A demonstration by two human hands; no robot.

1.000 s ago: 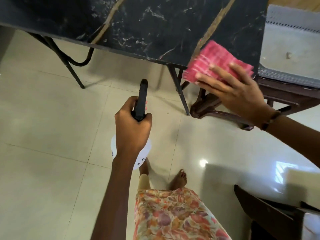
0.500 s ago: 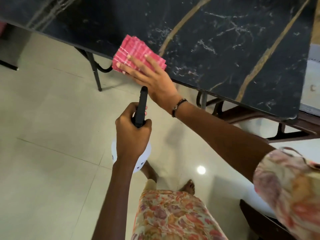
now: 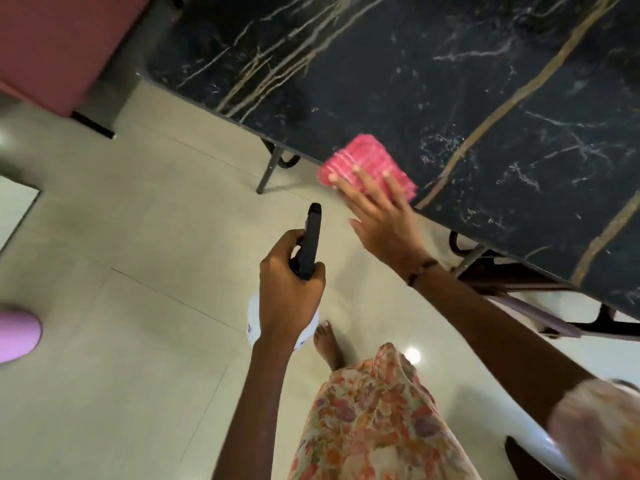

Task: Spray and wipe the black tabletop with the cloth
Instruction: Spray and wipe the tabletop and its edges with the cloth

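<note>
The black marble-look tabletop [image 3: 450,81] with gold and white veins fills the upper right. A folded pink cloth [image 3: 363,161] lies flat on its near edge. My right hand [image 3: 381,216] presses on the cloth with fingers spread, palm hanging past the table edge. My left hand [image 3: 291,292] is held low over the floor, closed around the black trigger head of a white spray bottle [image 3: 256,323]. The bottle's nozzle points away from me, toward the table.
Thin metal table legs [image 3: 266,168] stand on the cream tiled floor [image 3: 121,271]. A red-brown seat [image 3: 59,43] is at top left, a pink object [image 3: 17,336] at the left edge. Dark wooden furniture [image 3: 519,282] sits under the table's right side. My bare foot [image 3: 327,344] is below the bottle.
My right hand has slid the cloth along the table's near edge from the right end toward the left. The view has swung leftward. My left hand keeps the bottle still.
</note>
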